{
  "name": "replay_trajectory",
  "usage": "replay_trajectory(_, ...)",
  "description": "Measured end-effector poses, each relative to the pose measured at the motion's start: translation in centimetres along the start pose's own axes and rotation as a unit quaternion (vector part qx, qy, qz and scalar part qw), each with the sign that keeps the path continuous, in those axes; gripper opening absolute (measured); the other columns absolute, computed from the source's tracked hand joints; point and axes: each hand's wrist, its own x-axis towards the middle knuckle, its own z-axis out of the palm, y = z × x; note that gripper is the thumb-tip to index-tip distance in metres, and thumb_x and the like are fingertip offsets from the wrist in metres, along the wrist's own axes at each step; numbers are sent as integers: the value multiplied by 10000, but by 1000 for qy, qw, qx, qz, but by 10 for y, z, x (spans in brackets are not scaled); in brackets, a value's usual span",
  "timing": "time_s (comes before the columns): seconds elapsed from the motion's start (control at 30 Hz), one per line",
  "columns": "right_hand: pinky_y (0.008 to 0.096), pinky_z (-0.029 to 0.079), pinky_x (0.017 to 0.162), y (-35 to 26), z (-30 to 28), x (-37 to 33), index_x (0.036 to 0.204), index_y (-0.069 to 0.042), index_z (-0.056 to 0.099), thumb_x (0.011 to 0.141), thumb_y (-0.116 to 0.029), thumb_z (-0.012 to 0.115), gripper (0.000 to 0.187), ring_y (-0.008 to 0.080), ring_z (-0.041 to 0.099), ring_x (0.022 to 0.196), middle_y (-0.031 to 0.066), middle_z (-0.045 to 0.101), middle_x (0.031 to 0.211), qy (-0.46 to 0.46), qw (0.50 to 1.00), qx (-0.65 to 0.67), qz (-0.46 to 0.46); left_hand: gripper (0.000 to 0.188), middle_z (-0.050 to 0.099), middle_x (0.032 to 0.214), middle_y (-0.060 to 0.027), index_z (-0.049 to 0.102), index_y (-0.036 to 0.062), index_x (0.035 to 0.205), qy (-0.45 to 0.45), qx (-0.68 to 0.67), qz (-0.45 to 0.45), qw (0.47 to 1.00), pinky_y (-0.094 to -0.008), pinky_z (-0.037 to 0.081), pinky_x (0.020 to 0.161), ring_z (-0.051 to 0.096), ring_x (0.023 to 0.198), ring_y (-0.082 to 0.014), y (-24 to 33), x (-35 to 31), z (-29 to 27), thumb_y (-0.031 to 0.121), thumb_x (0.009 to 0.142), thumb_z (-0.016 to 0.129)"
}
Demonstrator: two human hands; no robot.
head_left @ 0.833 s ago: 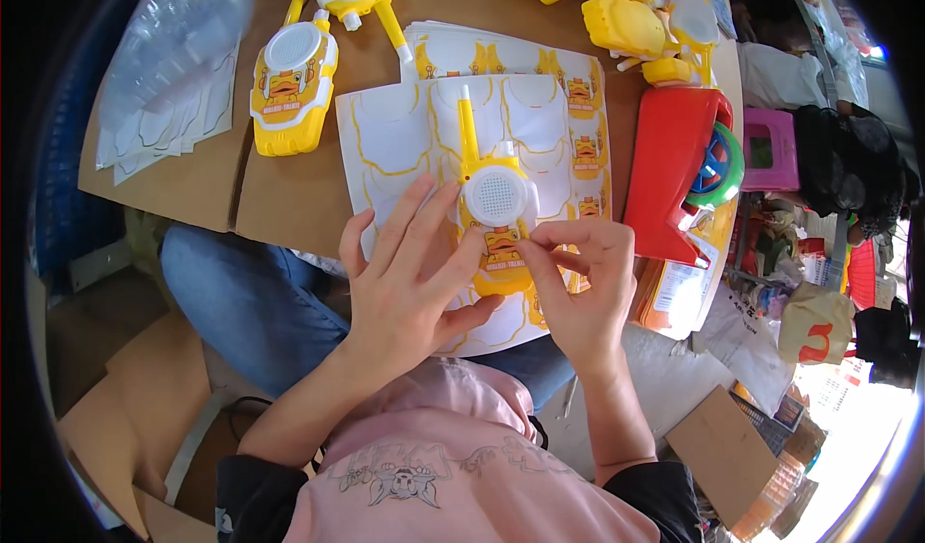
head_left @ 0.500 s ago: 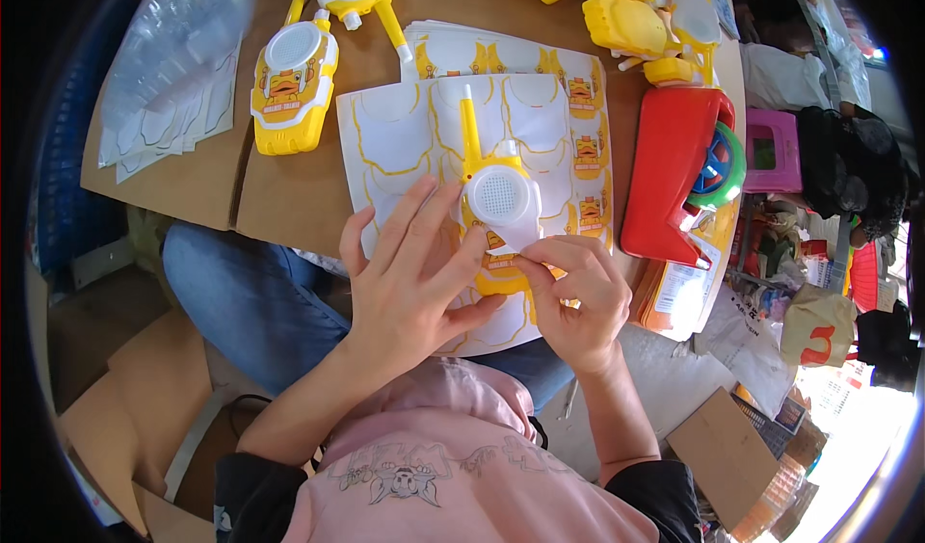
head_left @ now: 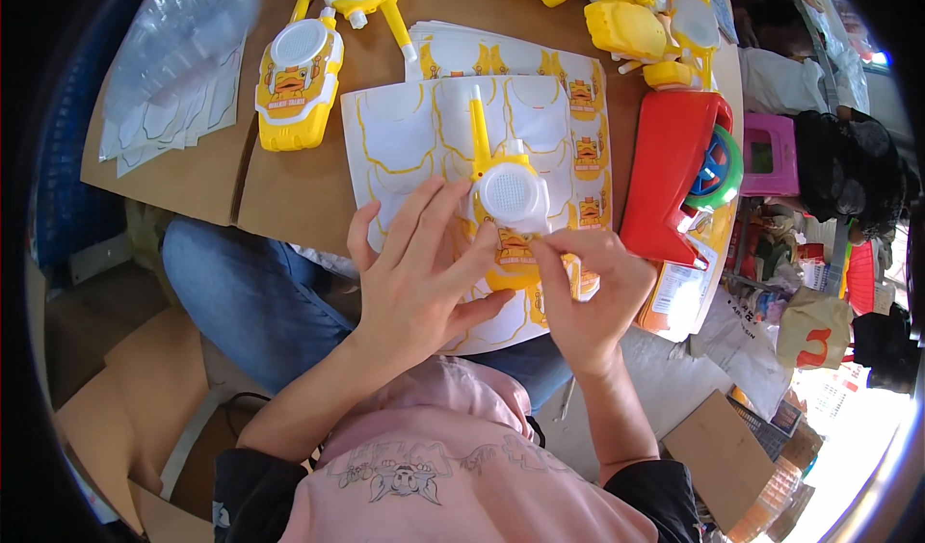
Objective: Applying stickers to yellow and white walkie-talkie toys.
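My left hand (head_left: 414,283) steadies yellow toy walkie-talkie (head_left: 508,217) on sticker sheet (head_left: 405,138); right hand (head_left: 583,288) fingers now moved lower, pinching sticker onto toy's lower front.

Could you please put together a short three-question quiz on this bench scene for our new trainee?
1. True or false: the left hand lies on the sticker sheet beside the yellow toy walkie-talkie.
2. What are the fingers of the right hand pinching? A) a sticker at the toy's lower front B) the red toy C) the clear plastic bags
3. Fill in: a second finished yellow toy lies on the ______ tabletop, to the person's left.

Key: 1 true; 2 A; 3 cardboard.
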Motion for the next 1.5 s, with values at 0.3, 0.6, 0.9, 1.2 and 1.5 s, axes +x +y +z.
replay_trajectory(0.3, 267, 590, 681, 7, 8, 3, 1075, -36, 356, 818, 49, 739, 469, 157, 689, 796, 97, 650, 859, 39, 986, 89, 134, 592, 550, 1345, -118, 657, 172, 1130, 9, 15, 20, 1000, -526, 194, 1060, 510, 1266, -281, 1, 3, 6, 429, 628, 836)
replay_trajectory(0.6, 265, 585, 669, 3, 9, 9, 1090, -43, 354, 817, 54, 711, 460, 145, 670, 745, 85, 642, 813, 27, 980, 75, 181, 527, 543, 1333, -108, 621, 221, 1112, 4, 7, 2, 1000, -536, 200, 1048, 510, 1256, -239, 4, 4, 6, 384, 652, 822)
replay_trajectory(0.9, 259, 560, 617, 3, 12, 8, 1080, -46, 364, 818, 24, 731, 456, 132, 661, 691, 67, 642, 807, 33, 980, 48, 188, 579, 540, 1367, -115, 650, 165, 1133, 5, 7, 16, 1000, -526, 190, 1068, 514, 1256, -277, 2, 3, 9, 391, 636, 842)
replay_trajectory(1.2, 311, 525, 563, 1, 0, 19, 1027, -66, 466, 791, -48, 763, 380, 199, 675, 701, 52, 632, 743, -32, 988, -45, 147, 539, 545, 1359, -120, 650, 143, 1116, 11, 8, 21, 1000, -523, 186, 1070, 515, 1255, -276, 2, 2, 7, 400, 674, 819)
replay_trajectory(1.5, 307, 479, 556, 29, -19, 50, 1118, -57, 566, 707, -191, 873, 530, 136, 580, 644, 44, 602, 951, -169, 958, 11, 230, 563, 540, 1370, -119, 647, 139, 1116, 17, -4, 20, 1000, -514, 188, 1080, 514, 1256, -272, 1, 1, 9, 385, 646, 834)
